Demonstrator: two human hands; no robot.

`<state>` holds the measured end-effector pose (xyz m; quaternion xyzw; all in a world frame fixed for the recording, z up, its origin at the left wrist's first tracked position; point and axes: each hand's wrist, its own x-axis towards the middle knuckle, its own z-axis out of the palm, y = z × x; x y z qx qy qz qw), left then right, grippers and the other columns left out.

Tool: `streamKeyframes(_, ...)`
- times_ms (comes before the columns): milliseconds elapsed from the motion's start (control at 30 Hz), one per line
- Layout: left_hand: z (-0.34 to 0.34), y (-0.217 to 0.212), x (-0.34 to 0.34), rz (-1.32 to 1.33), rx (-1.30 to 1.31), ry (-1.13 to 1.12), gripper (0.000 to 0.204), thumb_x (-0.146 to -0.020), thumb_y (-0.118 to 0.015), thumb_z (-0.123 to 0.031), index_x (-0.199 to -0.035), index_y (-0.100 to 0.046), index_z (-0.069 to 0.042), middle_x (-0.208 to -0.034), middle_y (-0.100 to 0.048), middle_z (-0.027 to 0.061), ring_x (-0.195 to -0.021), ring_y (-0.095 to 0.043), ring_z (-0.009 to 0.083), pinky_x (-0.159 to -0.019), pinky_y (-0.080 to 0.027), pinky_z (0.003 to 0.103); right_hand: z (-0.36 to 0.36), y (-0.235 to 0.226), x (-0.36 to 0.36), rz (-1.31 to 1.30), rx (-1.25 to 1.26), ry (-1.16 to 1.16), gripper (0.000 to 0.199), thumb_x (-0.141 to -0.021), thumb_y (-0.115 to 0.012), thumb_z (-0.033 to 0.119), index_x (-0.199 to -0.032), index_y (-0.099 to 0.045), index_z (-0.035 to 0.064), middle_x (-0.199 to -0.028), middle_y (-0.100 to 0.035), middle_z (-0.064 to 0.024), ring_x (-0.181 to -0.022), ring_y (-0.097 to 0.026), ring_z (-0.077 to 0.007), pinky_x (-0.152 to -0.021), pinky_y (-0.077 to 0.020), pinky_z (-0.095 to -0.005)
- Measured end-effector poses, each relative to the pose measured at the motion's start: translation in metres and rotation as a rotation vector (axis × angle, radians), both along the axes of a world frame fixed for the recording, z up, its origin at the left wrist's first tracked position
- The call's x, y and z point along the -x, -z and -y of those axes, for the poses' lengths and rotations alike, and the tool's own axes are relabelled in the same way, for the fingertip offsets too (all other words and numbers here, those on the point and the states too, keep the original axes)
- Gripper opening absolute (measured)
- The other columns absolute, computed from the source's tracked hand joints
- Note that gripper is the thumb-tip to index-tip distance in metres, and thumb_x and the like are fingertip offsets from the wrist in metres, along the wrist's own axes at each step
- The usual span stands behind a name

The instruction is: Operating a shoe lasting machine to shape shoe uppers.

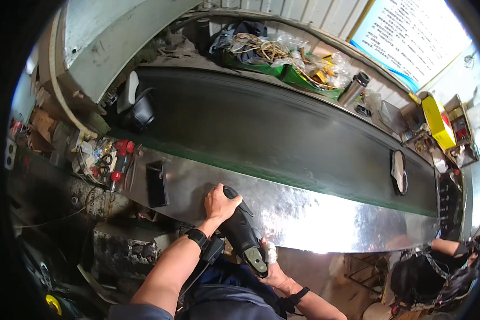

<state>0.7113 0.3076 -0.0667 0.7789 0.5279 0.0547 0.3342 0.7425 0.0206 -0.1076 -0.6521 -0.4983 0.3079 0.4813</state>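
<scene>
Corrugated wall panels rise behind a dark conveyor belt, with a shiny metal ledge along its near side. At the ledge's near edge, left of the scene's middle, a black boot lies slanted between the person's hands. The left hand grasps its far end; the right hand, one digit wrapped in white, grips the near end beside a greenish block with a hole. Left of them, a dark phone rests on the ledge. One dark shoe sits on the belt's right part; a green tray heaped with scraps stands beyond the far side, near a steel flask.
</scene>
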Motion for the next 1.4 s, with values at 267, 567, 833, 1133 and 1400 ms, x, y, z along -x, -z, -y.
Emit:
streamKeyframes(267, -0.01, 0.006, 0.018, 0.157, 0.147, -0.172, 0.051, -0.068, -0.073, -0.042, -0.092, -0.068, 0.003, -0.095, -0.072, 0.0257, -0.092, -0.069, 0.0413, -0.084, -0.054, 0.046, -0.008, -0.023, 0.009, -0.068, -0.025, 0.056, 0.107, -0.073, -0.087, 0.013, -0.156, -0.021, -0.0069, -0.158, -0.031, -0.0262, -0.15, -0.031, -0.0346, -0.121, -0.026, -0.0388)
streamKeyframes(567, 0.008, -0.116, 0.11, 0.478, 0.098, -0.278, 0.043, -0.072, -0.08, -0.031, -0.096, -0.069, 0.003, -0.083, -0.072, 0.0133, -0.078, -0.067, 0.0189, -0.074, -0.053, 0.035, -0.072, -0.122, -0.011, -0.689, 0.353, -0.091, 0.094, -0.092, -0.074, 0.041, -0.156, -0.021, -0.0021, -0.156, -0.037, -0.019, -0.147, -0.03, -0.0279, -0.121, -0.0197, -0.0427)
streamKeyframes(833, 0.043, -0.178, 0.261, 0.543, -0.125, -0.591, 0.042, -0.076, -0.078, -0.035, -0.098, -0.069, -0.001, -0.084, -0.071, 0.0104, -0.082, -0.066, 0.0173, -0.076, -0.052, 0.036, -0.106, -0.15, 0.105, -0.56, 0.433, 0.017, 0.072, -0.095, -0.074, 0.031, -0.145, -0.035, -0.0033, -0.128, -0.058, -0.0143, -0.117, -0.054, -0.0177, -0.103, -0.0422, -0.0337)
streamKeyframes(1133, 0.102, -0.232, 0.527, 0.854, -0.388, -1.202, 0.044, -0.097, -0.056, -0.035, -0.103, -0.068, 0.006, -0.104, -0.071, 0.0196, -0.098, -0.063, 0.0249, -0.089, -0.045, 0.038, -0.14, -0.199, 0.34, -0.658, 0.135, -0.565, 0.019, -0.098, -0.067, 0.008, -0.115, -0.066, -0.0014, -0.096, -0.07, -0.0004, -0.083, -0.061, -0.0066, -0.073, -0.0494, -0.0222)
streamKeyframes(1400, 0.202, -0.235, 0.675, 1.278, -0.32, -1.426, 0.036, -0.101, -0.058, -0.042, -0.108, -0.069, -0.009, -0.097, -0.069, 0.0022, -0.087, -0.062, 0.0136, -0.081, -0.049, 0.031, -0.152, -0.239, 0.515, -1.086, 0.458, -0.727, 0.024, -0.097, -0.07, 0.013, -0.113, -0.066, -0.0038, -0.093, -0.073, -0.006, -0.073, -0.066, -0.0112, -0.066, -0.0557, -0.0276)
